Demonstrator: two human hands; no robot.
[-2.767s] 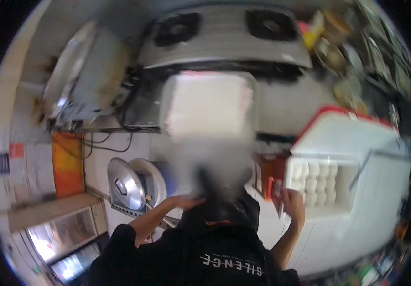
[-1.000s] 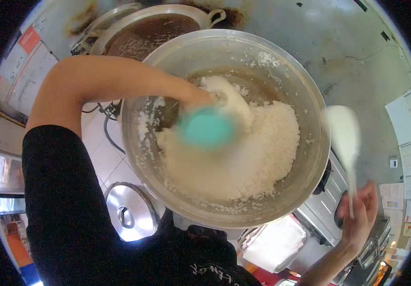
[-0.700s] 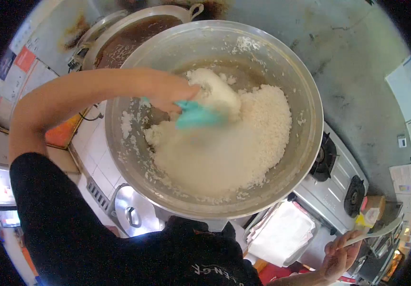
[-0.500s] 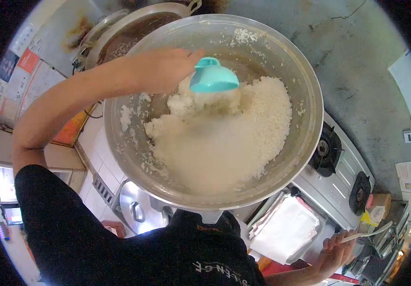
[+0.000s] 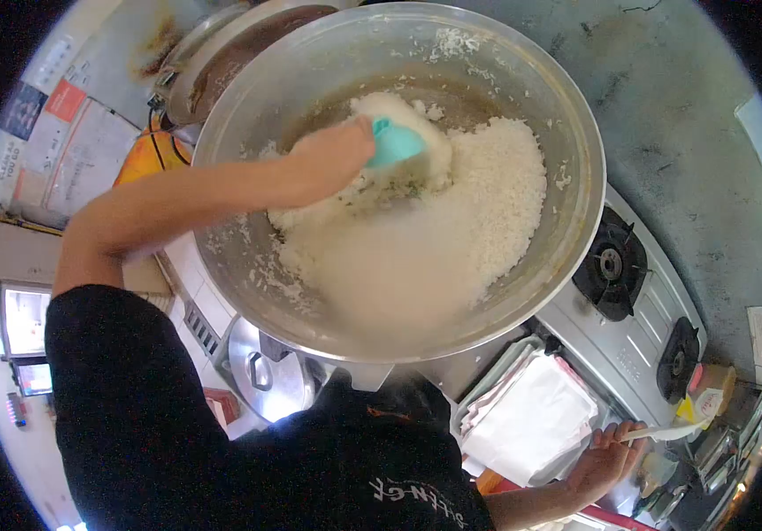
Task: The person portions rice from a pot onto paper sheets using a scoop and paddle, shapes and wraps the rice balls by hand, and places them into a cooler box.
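In the head view, a left hand (image 5: 332, 164), closed on a rounded turquoise scoop (image 5: 401, 144), holds it above white grains of rice (image 5: 505, 199) inside a wide, round silver metal pot (image 5: 573, 142). The scoop extends rightward from that nearer hand, with bare wall beyond. Outside the rim, the right hand (image 5: 606, 465) grips a slim white utensil (image 5: 671, 432) (lengthwise, pointing right).

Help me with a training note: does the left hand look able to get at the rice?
Probably yes: the left hand holds a turquoise cup over the rice, and the pot is uncovered.
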